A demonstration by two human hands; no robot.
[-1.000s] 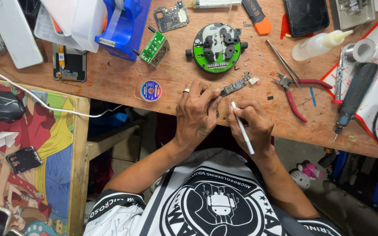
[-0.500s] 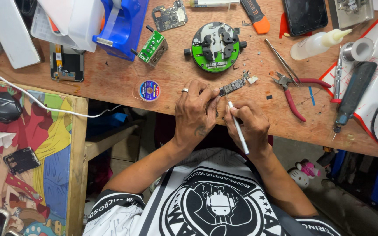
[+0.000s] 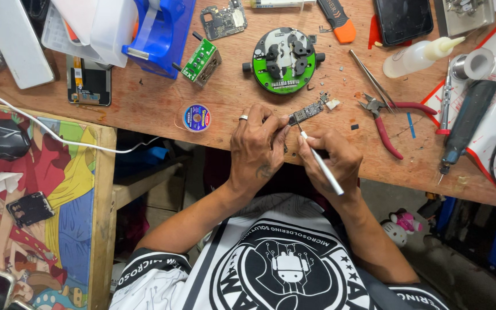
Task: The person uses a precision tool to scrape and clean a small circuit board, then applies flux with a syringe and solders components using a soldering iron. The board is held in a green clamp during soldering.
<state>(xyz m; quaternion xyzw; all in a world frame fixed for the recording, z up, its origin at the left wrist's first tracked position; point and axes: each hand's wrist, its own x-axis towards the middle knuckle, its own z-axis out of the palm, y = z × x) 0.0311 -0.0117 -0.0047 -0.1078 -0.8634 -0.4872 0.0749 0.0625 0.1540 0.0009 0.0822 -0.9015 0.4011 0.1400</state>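
Note:
My left hand [image 3: 255,144], with a ring on one finger, pinches the near end of a small narrow circuit board [image 3: 310,109] that lies on the wooden workbench [image 3: 144,109]. My right hand [image 3: 333,158] grips a thin white pen-shaped tool [image 3: 321,163] like a pencil. Its tip touches the board's near end, right beside my left fingertips. Both hands rest at the bench's front edge.
Behind the board stands a round green and black holder [image 3: 284,60]. Red-handled pliers [image 3: 387,116] and tweezers [image 3: 369,76] lie to the right, with a squeeze bottle [image 3: 419,55], a solder spool [image 3: 476,63] and a dark screwdriver [image 3: 461,129]. A small wick reel [image 3: 197,117] lies left.
My hands have shifted slightly forward on the bench. The white tool's tip has moved up onto the board's near end.

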